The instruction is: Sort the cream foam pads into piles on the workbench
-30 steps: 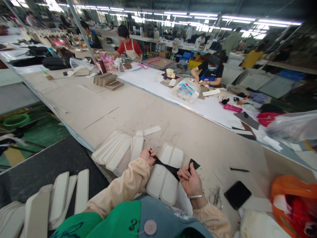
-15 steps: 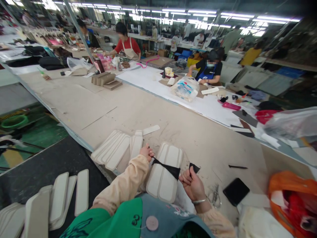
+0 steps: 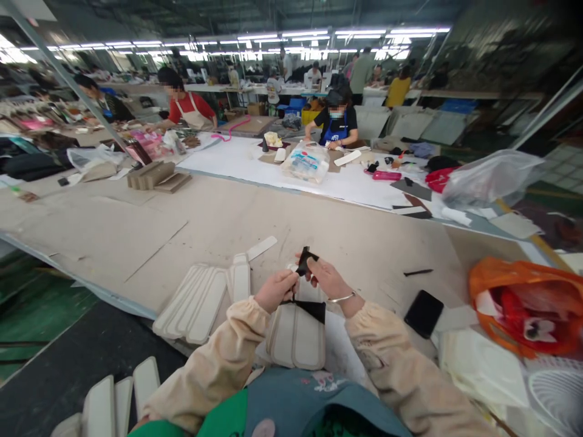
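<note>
My left hand (image 3: 277,290) and my right hand (image 3: 331,280) are close together above the cream panels (image 3: 295,340) in front of me. The fingers of my right hand pinch a small black piece of fabric (image 3: 305,262). My left fingers are closed at its lower end, with a thin dark tail hanging below them. Another black fabric piece (image 3: 314,311) lies across the panels just under my hands; whether it joins the held one I cannot tell. Left of these, a fanned row of cream panels (image 3: 194,302) rests at the table edge.
To the right are a black phone-like object (image 3: 424,313), a thin black tool (image 3: 418,272) and an orange bag (image 3: 489,273). More panels (image 3: 99,403) lie on a dark surface at lower left. Across the table (image 3: 237,212) a co-worker (image 3: 337,124) works behind a plastic bag (image 3: 306,162).
My hands have come together; the right moved up and left to the left hand, bringing the black piece along. The black fabric stretched between them now lies lower on the panels. The view turned right.
</note>
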The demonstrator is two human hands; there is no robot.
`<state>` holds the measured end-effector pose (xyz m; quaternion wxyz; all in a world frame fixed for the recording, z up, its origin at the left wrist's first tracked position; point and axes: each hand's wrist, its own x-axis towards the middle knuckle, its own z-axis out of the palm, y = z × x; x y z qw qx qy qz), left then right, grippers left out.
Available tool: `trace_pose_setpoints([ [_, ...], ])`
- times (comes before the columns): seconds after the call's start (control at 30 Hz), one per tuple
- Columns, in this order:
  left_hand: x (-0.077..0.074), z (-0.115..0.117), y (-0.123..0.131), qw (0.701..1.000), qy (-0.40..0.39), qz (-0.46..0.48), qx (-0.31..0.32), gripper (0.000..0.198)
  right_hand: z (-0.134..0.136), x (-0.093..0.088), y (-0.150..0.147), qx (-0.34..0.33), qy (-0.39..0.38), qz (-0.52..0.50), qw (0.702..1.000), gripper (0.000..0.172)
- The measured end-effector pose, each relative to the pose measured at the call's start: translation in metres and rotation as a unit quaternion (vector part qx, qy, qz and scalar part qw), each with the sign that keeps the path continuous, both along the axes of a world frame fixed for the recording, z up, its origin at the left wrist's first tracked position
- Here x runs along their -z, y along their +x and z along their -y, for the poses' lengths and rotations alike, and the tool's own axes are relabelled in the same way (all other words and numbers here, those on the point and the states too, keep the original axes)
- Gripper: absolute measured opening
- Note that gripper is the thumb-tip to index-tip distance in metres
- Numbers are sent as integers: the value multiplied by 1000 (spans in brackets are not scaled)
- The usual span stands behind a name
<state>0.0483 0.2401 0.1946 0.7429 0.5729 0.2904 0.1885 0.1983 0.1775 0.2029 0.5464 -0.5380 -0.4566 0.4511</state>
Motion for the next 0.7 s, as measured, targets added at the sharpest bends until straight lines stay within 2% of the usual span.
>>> trace_pose_setpoints([
  [0.07, 3, 0, -3, 999, -14, 23, -44, 38, 8, 20, -2, -97, -70, -68, 991, 53],
  [0.13, 4, 0, -6, 998, -25, 37, -45, 40, 17, 38, -10, -151, -107, -62, 981, 47],
  [0.2, 5, 2, -8, 997, -40, 46, -47, 41, 23, 50, -21, -124, -116, -56, 984, 31],
  [0.3, 6, 2, -9, 993, -75, 53, -70, 39, 23, 61, -37, -67, -125, -88, 986, 31],
  [0.37, 10, -3, -11, 982, -101, 41, -151, 32, 21, 64, -42, -64, -130, -82, 986, 31],
  [0.47, 25, -15, -18, 947, -130, 15, -295, 24, 20, 65, -41, -60, -133, -63, 987, 26],
  [0.57, 50, -26, -28, 917, -170, 2, -360, 31, 24, 63, -36, -94, -96, 63, 989, 17],
  [0.63, 67, -33, -31, 899, -213, -9, -382, 34, 26, 60, -33, -128, -61, 180, 973, 13],
  [0.7, 81, -40, -32, 887, -253, -9, -386, 33, 28, 57, -30, -154, -47, 240, 957, 14],
])
